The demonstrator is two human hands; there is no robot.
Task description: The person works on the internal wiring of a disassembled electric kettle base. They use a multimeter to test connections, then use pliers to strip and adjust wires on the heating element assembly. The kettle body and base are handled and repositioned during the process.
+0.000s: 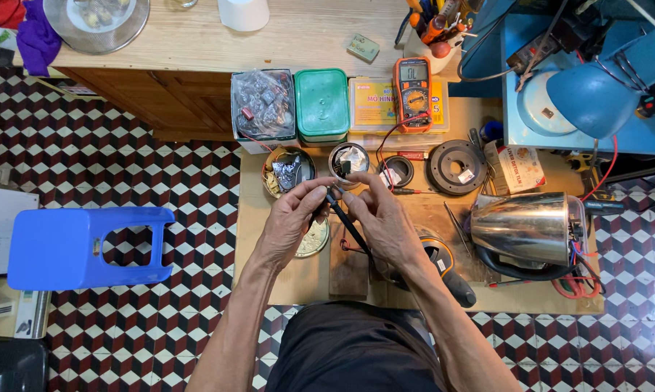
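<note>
- Patterned floor tiles in red, black and white cubes surround a low wooden work board (284, 287) cluttered with repair gear; a blue plastic stool (88, 247) stands to the left.
- Left hand (287, 218) and right hand (382, 218) meet above the board's middle, fingertips pinched together on the upper end of a thin black probe-like tool (345, 221).
- That tool is slender, straight and dark; its long axis runs diagonally, upper end at the fingertips pointing up-left toward the small tins, lower end slanting down-right under the right palm.
- What exactly sits at the pinched tip is too small to tell.
- Just beyond the fingers stand a round tin (289, 173) with crumpled foil and a small metal cup (348, 161).
- An orange multimeter (413, 93) lies on a yellow box, a red lead trailing from it.
- To the right, a shiny stainless-steel kettle (527, 229) lies on its side, wires showing at its base.
- A green lidded plastic box (321, 105) sits near a bag of small parts.
</note>
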